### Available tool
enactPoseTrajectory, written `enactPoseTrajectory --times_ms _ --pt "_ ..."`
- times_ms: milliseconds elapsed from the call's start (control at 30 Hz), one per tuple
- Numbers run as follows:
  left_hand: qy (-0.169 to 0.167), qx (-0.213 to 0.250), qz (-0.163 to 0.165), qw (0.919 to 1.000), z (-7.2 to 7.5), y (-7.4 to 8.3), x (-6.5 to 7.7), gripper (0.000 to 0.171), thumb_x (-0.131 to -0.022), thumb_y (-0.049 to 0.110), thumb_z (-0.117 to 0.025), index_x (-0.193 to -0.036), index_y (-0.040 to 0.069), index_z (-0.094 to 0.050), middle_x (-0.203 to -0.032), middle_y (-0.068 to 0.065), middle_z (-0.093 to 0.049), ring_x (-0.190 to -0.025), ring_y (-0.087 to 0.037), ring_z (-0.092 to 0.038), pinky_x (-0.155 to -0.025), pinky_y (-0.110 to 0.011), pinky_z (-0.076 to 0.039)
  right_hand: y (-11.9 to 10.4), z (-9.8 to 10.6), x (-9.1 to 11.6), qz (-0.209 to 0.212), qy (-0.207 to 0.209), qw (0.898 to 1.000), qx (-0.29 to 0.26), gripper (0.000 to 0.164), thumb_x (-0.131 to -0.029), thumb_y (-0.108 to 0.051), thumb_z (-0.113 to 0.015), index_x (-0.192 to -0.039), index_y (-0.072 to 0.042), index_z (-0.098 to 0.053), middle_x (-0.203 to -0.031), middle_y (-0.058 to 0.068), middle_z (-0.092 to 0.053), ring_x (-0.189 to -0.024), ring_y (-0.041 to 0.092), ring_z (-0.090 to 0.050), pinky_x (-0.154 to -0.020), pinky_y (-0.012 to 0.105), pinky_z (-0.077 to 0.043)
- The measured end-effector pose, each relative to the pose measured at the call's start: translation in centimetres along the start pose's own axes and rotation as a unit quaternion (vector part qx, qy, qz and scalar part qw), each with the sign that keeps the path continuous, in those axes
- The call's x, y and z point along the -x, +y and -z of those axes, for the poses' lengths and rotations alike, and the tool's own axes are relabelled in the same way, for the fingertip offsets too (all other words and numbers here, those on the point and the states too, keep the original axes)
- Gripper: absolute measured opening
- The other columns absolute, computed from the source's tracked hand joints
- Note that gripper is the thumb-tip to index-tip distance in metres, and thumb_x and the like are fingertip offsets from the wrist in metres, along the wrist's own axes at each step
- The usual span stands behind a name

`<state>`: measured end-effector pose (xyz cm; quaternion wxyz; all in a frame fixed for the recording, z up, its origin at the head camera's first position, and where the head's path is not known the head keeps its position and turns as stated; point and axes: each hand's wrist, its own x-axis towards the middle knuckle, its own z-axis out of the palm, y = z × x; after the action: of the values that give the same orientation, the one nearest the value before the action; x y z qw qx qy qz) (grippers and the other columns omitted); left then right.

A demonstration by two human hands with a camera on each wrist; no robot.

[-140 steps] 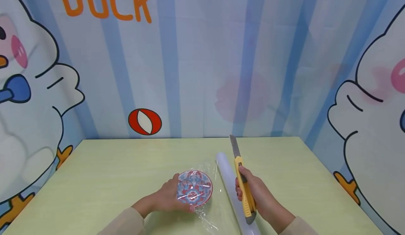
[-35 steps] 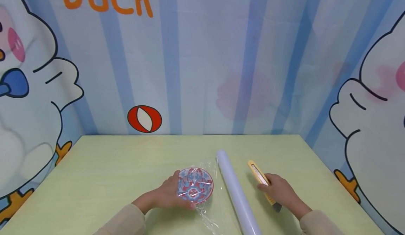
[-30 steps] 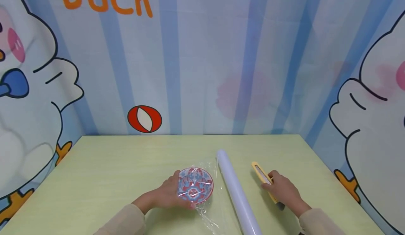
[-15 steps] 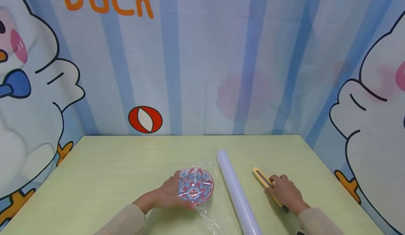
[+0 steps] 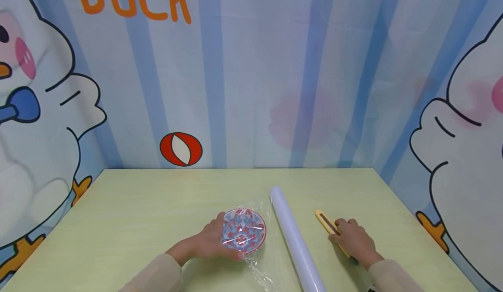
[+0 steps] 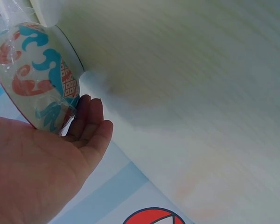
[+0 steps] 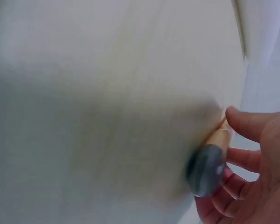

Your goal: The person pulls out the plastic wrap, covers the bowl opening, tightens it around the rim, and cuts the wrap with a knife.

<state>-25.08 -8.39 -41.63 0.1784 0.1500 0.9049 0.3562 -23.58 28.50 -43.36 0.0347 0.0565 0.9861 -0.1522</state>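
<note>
A round bowl (image 5: pixel 243 231) with a red and blue pattern stands on the table under clear cling film (image 5: pixel 259 268). My left hand (image 5: pixel 212 242) grips its left side, thumb near the front and fingers round the far side. The left wrist view shows the patterned outer wall of the bowl (image 6: pixel 32 70) against the palm. To the right, my right hand (image 5: pixel 355 242) pinches a yellow utility knife (image 5: pixel 325 221) low at the tabletop, thumb on one side and fingers on the other. No blade shows beyond its yellow tip. Its dark butt end (image 7: pixel 207 170) fills the right wrist view's lower right.
Between the hands lies a long whitish roll (image 5: pixel 296 239), slanting toward the front edge, with loose film reaching its left side. The pale green table (image 5: pixel 157 204) ends at a striped blue curtain (image 5: pixel 251 87) with printed ducks at both sides.
The knife, earlier held up over the roll with its blade out, has come down to the table at the right, its blade no longer showing. My left hand and the bowl have stayed put.
</note>
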Motion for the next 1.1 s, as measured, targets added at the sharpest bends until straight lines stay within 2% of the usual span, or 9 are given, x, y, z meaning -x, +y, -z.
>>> enactPoseTrajectory --times_ms 200,333,467,633,700,800,900,1000,1100 --pt "-0.001 0.001 0.000 1.0000 0.0 0.0 0.1 0.108 -0.058 0.047 -0.083 -0.136 0.002 -0.022 -0.119 -0.010 -0.044 -0.109 -0.025 -0.043 -0.095 -0.049 -0.042 -1.4 1.4 0.5 0.039 0.013 0.999 0.018 0.055 -0.087 -0.035 -0.060 -0.126 0.001 -0.046 -0.119 0.027 -0.042 -0.096 0.039 -0.049 -0.064 0.046 -0.045" --pt "0.001 0.001 -0.004 1.0000 0.2 0.1 0.2 0.106 -0.058 0.046 -0.083 -0.134 0.002 -0.024 -0.117 -0.009 -0.045 -0.108 -0.024 -0.043 -0.094 -0.048 -0.042 -3.4 2.7 0.5 0.069 0.014 0.997 -0.012 0.046 -0.091 -0.030 -0.056 -0.124 0.000 -0.049 -0.124 0.029 -0.041 -0.105 0.045 -0.047 -0.069 0.051 -0.046" --pt "0.004 -0.001 -0.011 0.9999 0.3 0.0 0.1 0.105 -0.058 0.046 -0.083 -0.134 0.003 -0.025 -0.116 -0.009 -0.045 -0.107 -0.024 -0.043 -0.092 -0.047 -0.043 -5.2 3.3 0.1 0.104 0.019 0.993 -0.058 0.041 -0.092 -0.024 -0.055 -0.123 0.001 -0.050 -0.124 0.028 -0.042 -0.105 0.042 -0.049 -0.075 0.049 -0.046" --pt "0.001 -0.005 -0.018 0.9998 0.5 -0.2 0.0 0.108 -0.058 0.047 -0.082 -0.136 0.002 -0.023 -0.119 -0.010 -0.046 -0.109 -0.024 -0.044 -0.094 -0.049 -0.043 -7.9 3.3 -0.8 0.145 0.079 0.980 -0.111 0.036 -0.090 -0.012 -0.055 -0.124 0.001 -0.049 -0.117 0.022 -0.048 -0.102 0.035 -0.053 -0.082 0.046 -0.046" --pt "-0.004 -0.005 -0.020 0.9998 0.7 -0.3 0.1 0.109 -0.059 0.047 -0.082 -0.138 0.001 -0.022 -0.121 -0.010 -0.045 -0.110 -0.025 -0.043 -0.095 -0.050 -0.042 -9.2 3.2 -1.3 0.161 0.086 0.975 -0.125 0.034 -0.090 -0.010 -0.055 -0.122 0.000 -0.051 -0.115 0.019 -0.050 -0.100 0.033 -0.054 -0.083 0.045 -0.047" --pt "-0.014 -0.005 -0.019 0.9997 1.0 -0.3 0.1 0.110 -0.059 0.046 -0.082 -0.139 0.001 -0.020 -0.124 -0.010 -0.044 -0.112 -0.026 -0.043 -0.096 -0.051 -0.042 -11.2 2.8 -2.2 0.179 0.069 0.972 -0.138 0.032 -0.090 -0.009 -0.055 -0.121 -0.002 -0.053 -0.114 0.017 -0.053 -0.100 0.031 -0.055 -0.085 0.045 -0.046" --pt "-0.028 -0.006 -0.016 0.9995 1.2 -0.3 0.1 0.113 -0.060 0.047 -0.082 -0.141 0.001 -0.017 -0.128 -0.012 -0.042 -0.116 -0.027 -0.041 -0.098 -0.052 -0.040 -13.0 2.1 -3.1 0.192 0.032 0.968 -0.158 0.033 -0.090 -0.010 -0.055 -0.123 -0.005 -0.053 -0.118 0.017 -0.054 -0.102 0.030 -0.055 -0.086 0.045 -0.046" --pt "-0.042 -0.007 -0.021 0.9989 1.4 -0.3 0.0 0.115 -0.060 0.046 -0.081 -0.142 0.000 -0.015 -0.133 -0.014 -0.039 -0.121 -0.028 -0.038 -0.100 -0.052 -0.038 -14.5 1.2 -4.0 0.191 -0.034 0.955 -0.226 0.040 -0.093 -0.013 -0.053 -0.132 -0.013 -0.048 -0.130 0.014 -0.048 -0.090 0.033 -0.058 -0.069 0.040 -0.049" --pt "-0.061 -0.008 -0.025 0.9978 1.6 -0.2 -0.1 0.116 -0.062 0.044 -0.081 -0.143 -0.001 -0.012 -0.138 -0.016 -0.034 -0.126 -0.030 -0.035 -0.104 -0.053 -0.033 -15.5 0.4 -4.5 0.198 -0.095 0.937 -0.270 0.045 -0.095 -0.014 -0.049 -0.139 -0.020 -0.041 -0.139 0.014 -0.041 -0.076 0.029 -0.059 -0.054 0.032 -0.045"
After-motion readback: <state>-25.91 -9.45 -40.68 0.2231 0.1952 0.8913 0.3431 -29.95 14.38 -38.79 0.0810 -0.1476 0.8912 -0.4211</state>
